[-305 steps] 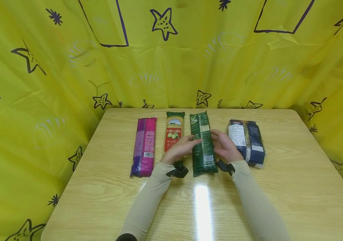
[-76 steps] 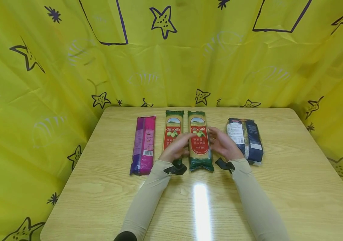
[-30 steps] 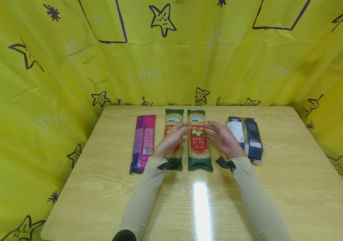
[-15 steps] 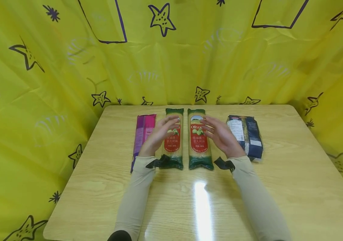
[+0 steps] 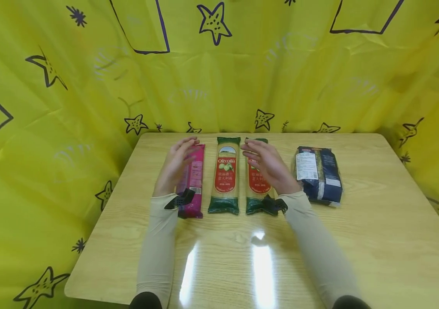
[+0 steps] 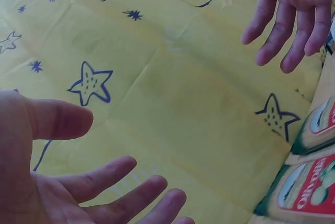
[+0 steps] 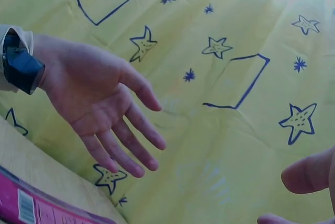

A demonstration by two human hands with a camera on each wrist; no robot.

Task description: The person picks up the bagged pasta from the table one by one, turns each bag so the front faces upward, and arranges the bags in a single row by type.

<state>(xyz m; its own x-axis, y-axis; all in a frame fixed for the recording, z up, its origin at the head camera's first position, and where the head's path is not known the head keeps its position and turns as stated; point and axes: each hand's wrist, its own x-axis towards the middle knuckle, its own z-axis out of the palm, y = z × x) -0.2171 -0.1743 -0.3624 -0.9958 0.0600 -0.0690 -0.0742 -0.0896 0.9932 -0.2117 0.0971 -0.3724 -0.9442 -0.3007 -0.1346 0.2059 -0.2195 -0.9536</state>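
Note:
My left hand point(image 5: 175, 165) hovers with loosely spread fingers over the left side of a pink and purple packet point(image 5: 194, 180), partly covering it. Held apart from it, my right hand point(image 5: 271, 167) is above the right-hand Olivoilà spaghetti packet point(image 5: 256, 189) and hides part of its label. Between the hands lies a second Olivoilà spaghetti packet point(image 5: 225, 171), its red label facing up. Both palms face inward with nothing between the fingers; the left wrist view shows the left fingers point(image 6: 131, 203) extended, and the right wrist view has the left palm point(image 7: 94, 93) bare.
A bulky dark blue packet point(image 5: 320, 176) with a white label lies to the right of the spaghetti. All the packets rest in a row toward the back of a light wooden table point(image 5: 381, 223). Yellow patterned curtain point(image 5: 219, 90) hangs along the back and sides.
The right spaghetti packet, back side up about ten seconds ago, now shows its front. My left hand has moved left from it, across the other spaghetti packet, to the pink packet; the right hand is higher.

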